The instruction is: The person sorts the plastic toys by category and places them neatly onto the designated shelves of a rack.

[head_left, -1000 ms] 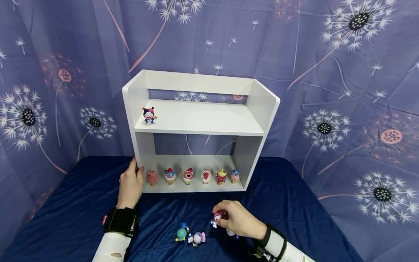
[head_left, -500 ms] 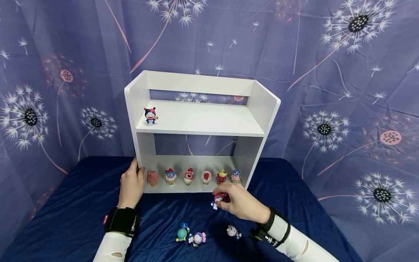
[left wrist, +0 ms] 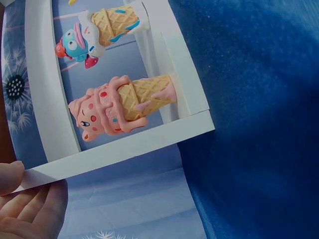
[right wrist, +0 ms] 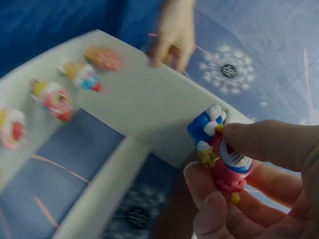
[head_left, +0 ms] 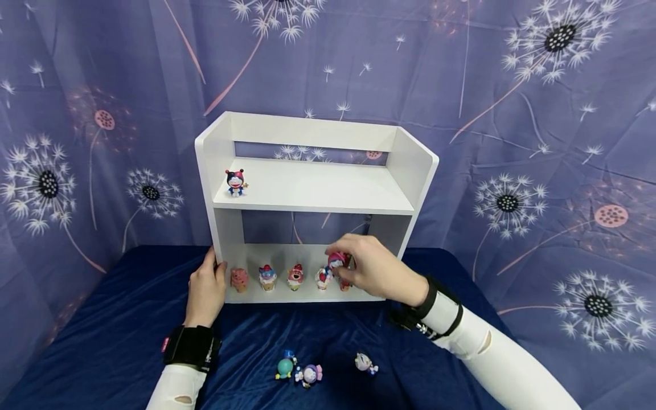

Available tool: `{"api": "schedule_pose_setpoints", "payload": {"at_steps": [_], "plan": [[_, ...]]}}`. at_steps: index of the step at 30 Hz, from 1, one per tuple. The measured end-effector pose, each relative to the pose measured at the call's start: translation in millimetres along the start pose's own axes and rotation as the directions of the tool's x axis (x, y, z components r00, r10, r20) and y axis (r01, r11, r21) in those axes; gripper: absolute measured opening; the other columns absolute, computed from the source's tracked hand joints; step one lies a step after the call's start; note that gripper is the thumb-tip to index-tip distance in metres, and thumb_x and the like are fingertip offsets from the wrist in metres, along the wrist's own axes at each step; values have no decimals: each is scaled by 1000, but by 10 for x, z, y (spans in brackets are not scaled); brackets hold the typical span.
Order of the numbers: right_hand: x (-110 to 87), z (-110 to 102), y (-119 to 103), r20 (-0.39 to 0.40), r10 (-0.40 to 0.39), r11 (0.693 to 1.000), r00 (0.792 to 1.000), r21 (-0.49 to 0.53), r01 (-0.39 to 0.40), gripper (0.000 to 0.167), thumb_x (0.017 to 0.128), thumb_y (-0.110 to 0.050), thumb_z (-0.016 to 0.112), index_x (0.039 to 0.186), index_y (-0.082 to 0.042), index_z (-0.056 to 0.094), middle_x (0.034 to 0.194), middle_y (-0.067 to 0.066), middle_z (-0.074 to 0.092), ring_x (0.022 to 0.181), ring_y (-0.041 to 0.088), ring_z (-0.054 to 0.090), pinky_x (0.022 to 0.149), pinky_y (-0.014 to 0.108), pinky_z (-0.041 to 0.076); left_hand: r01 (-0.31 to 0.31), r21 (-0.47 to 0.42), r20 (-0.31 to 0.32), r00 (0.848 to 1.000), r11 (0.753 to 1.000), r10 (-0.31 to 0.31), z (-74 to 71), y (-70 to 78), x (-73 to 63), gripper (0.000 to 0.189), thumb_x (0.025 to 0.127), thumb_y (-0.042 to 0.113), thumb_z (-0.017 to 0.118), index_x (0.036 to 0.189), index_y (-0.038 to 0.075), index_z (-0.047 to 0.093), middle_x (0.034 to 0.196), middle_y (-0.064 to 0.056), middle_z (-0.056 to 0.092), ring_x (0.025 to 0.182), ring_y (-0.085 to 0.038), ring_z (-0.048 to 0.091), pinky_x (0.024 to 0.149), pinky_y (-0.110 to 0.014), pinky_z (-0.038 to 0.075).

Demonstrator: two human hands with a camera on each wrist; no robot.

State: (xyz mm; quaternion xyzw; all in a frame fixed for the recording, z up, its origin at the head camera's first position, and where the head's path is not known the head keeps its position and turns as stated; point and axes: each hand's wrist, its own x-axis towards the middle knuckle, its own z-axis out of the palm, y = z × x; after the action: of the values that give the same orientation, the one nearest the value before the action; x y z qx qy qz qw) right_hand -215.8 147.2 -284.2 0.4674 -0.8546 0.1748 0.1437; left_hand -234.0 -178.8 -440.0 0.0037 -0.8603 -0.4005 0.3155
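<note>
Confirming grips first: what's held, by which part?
Right hand: red-and-blue plastic figurine, by its head. Left hand: white two-tier shelf, by its side panel.

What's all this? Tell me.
A person is handling small figures at a white shelf. The right hand pinches a red figure by the lower level, while the left hand grips the shelf's side. One black-and-red figure stands on the upper board; a lower row is partly hidden by the right hand. Three loose figures are on the blue cloth.
</note>
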Motion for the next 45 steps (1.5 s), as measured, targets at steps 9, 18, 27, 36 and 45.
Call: {"api": "schedule_pose_setpoints", "payload": {"at_steps": [9,18,27,36,45], "plan": [[592,-363,-193,-22,-27,999,999,-40,26,22,87,-10,75,108,-5,70,96,1,68,80,10,60,73,28,49,-21,-6,-13,1000,1000,21,-18,-21,5,40,99,2,56,138,2,48,114,-33,62,98,-51,61,77,-61,46],[1199,-497,-279,25,55,995,998,-79,-53,27,89,-11,72,114,-3,69,102,4,69,81,11,62,74,26,48,-16,-6,-5,1000,1000,16,-28,-25,20,43,99,3,56,141,3,46,117,-32,62,101,-50,61,79,-61,46],[1620,-472,-259,20,99,987,995,-129,-96,25,91,-12,67,114,-4,69,99,5,67,81,15,57,74,29,45,-15,-5,-7,1000,1000,15,-51,-13,33,42,99,3,56,140,4,47,116,-32,62,102,-50,60,80,-61,45],[1910,-351,-232,34,163,979,986,-131,-158,26,89,-9,68,114,-5,67,96,4,64,83,16,56,75,28,45,-6,-7,-6,1000,1000,6,-39,-55,31,43,99,3,55,141,2,45,115,-32,62,100,-49,61,79,-60,46],[1968,-169,-138,68,216,967,974,-154,-204,19,86,-4,67,105,-5,68,94,5,63,78,17,54,71,27,44,-15,-12,0,1000,1000,15,-2,-46,11,43,99,3,56,140,3,47,115,-31,62,100,-49,61,79,-61,46]]}}
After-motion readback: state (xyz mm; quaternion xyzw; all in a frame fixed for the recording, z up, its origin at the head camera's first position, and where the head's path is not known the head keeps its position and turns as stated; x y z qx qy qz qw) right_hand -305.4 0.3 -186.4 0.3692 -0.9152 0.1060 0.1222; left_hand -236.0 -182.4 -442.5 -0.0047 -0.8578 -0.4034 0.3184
